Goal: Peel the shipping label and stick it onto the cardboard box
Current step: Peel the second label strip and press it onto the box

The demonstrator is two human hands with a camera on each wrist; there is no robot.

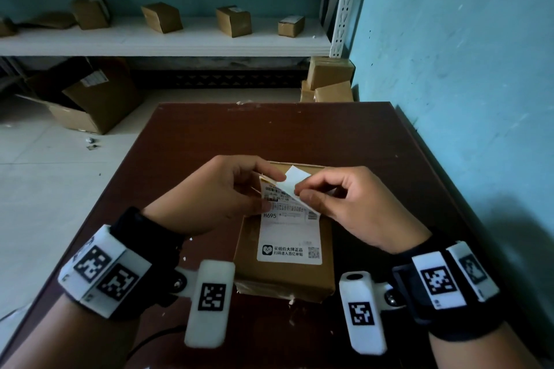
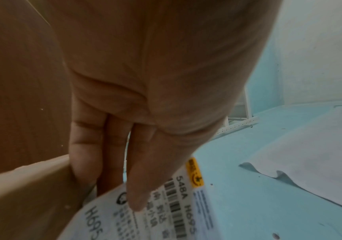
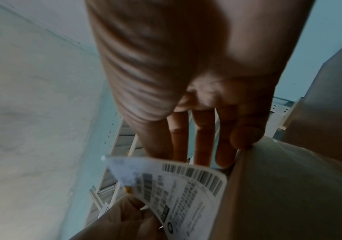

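On the brown table (image 1: 192,141), I see my left hand (image 1: 215,192) and right hand (image 1: 353,204) pinching the shipping label (image 1: 289,234), its 12 o'clock edge curled up off the cardboard box (image 1: 248,272).

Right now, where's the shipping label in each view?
Head: shipping label at centre, over the cardboard box, top corner lifted between both hands.
Left wrist: bottom centre, under the fingertips.
Right wrist: bottom centre, curling off the box.
Shared landmark: its barcode.
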